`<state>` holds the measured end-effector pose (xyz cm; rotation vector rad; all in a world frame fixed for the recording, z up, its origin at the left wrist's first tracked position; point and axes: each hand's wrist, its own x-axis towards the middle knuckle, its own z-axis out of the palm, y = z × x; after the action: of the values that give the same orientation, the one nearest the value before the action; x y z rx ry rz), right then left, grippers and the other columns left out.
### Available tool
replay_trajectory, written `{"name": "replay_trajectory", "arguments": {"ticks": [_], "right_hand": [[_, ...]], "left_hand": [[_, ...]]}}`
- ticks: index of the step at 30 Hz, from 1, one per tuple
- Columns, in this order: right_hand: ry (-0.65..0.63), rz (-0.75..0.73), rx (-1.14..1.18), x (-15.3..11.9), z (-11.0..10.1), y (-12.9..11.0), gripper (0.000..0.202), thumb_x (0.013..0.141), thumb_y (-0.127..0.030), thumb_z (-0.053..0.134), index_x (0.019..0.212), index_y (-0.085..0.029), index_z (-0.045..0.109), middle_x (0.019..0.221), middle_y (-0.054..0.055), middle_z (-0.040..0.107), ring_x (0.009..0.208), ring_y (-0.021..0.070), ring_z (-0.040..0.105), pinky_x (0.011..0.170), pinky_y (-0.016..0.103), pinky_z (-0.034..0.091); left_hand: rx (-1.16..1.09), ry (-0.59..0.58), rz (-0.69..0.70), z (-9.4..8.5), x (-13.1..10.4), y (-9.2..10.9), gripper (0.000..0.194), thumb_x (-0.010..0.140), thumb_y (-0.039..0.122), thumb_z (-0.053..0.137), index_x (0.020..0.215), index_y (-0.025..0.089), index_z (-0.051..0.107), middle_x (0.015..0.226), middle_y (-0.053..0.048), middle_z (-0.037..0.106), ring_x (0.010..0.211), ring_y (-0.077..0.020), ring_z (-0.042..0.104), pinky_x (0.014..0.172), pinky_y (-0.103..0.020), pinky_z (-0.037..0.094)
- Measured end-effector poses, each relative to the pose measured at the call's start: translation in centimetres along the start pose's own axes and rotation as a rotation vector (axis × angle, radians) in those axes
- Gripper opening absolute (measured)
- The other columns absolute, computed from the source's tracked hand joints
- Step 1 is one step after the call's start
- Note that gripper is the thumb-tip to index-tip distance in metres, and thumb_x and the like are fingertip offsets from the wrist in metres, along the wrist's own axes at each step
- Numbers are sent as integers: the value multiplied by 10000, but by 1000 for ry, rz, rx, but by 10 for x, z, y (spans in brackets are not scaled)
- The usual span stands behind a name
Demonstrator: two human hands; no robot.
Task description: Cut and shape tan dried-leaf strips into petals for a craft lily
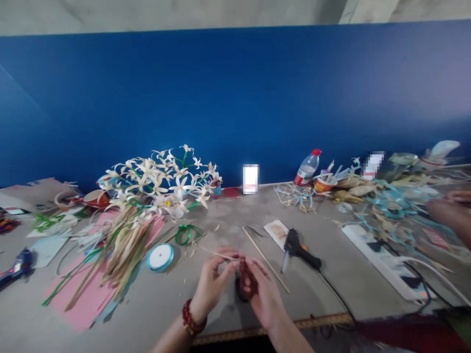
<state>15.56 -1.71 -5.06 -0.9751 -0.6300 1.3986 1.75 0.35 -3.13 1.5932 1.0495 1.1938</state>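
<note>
My left hand (213,280), with a dark red bead bracelet (192,318) on its wrist, pinches a thin pale strip (217,253) near the table's front edge. The strip sticks out to the left from the fingertips. My right hand (260,289) meets the left at the fingertips, its fingers curled closed; what it grips is too small and blurred to name. A dark object (241,290) shows partly between and below the hands. Just right of them a thin wooden stick (267,260) lies slanted, and a blue-rimmed ribbon spool (160,257) lies to the left.
White flowers (158,179) stand at back left above dried leaves (123,250) and pink paper (83,294). A black glue gun (301,250) and power strip (386,264) lie right. A bottle (307,169) stands behind. Another person's hand (451,213) is at the far right.
</note>
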Motion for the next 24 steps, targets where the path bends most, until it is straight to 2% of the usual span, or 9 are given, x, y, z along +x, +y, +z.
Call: {"name": "replay_trajectory", "arguments": {"ticks": [3,6,9,12,16,18,21,22,24], "right_hand": [[-7,99,1,-7,0,4,310,698,-434,822,782,-157,711,603,-19,585,446,71,421,420,191,306],[18,42,-83,-8,-5,0,327,699,-444,821,738,-149,683,586,-28,571,460,73,431,436,194,315],[22,39,-99,-5,-4,-6,345,693,-460,818,709,-152,663,579,-29,565,464,77,435,438,192,313],[-9,84,-110,-2,-1,-7,354,697,-471,808,705,-154,651,578,-32,553,460,75,424,437,192,312],[-76,79,-245,2,-10,-2,346,757,-493,749,752,-165,637,573,-38,526,468,92,435,444,206,344],[-38,-48,-414,5,-21,-3,335,804,-499,696,858,-173,642,624,-16,566,519,126,493,481,233,405],[128,-514,-769,7,-30,-14,239,851,-401,661,949,-186,623,844,57,648,755,207,605,709,334,499],[73,-677,-863,6,-28,-20,182,863,-350,648,942,-188,622,902,78,653,855,238,616,797,376,494],[-171,-883,-1017,3,-17,-35,161,884,-255,617,1031,-190,623,1015,106,661,1004,269,607,897,425,471]], "left_hand": [[-69,111,-101,1,6,-1,304,878,448,604,771,182,706,813,-69,720,853,-219,661,810,-319,523],[-130,54,-212,-3,7,0,313,848,456,630,734,169,678,717,-38,691,721,-186,632,721,-288,509],[-178,4,-260,-2,4,0,278,828,430,658,759,161,679,728,-38,697,724,-180,631,723,-280,500],[-125,30,-242,2,3,-3,238,851,388,634,785,163,672,751,-42,694,741,-180,630,725,-276,494],[148,-10,-97,2,10,-1,181,895,262,556,757,180,637,763,-37,656,745,-169,611,681,-252,470],[367,-58,1,-1,18,4,163,899,204,530,777,183,636,791,-45,658,766,-170,611,691,-259,469],[831,-166,170,-3,35,14,117,877,186,563,818,176,663,889,-87,684,902,-230,607,861,-378,459],[955,-216,214,-3,40,17,111,869,179,573,823,168,673,917,-102,687,950,-254,598,915,-425,436],[1061,-304,260,1,48,19,122,872,174,570,861,158,691,976,-114,693,1028,-277,579,1003,-479,380]]}}
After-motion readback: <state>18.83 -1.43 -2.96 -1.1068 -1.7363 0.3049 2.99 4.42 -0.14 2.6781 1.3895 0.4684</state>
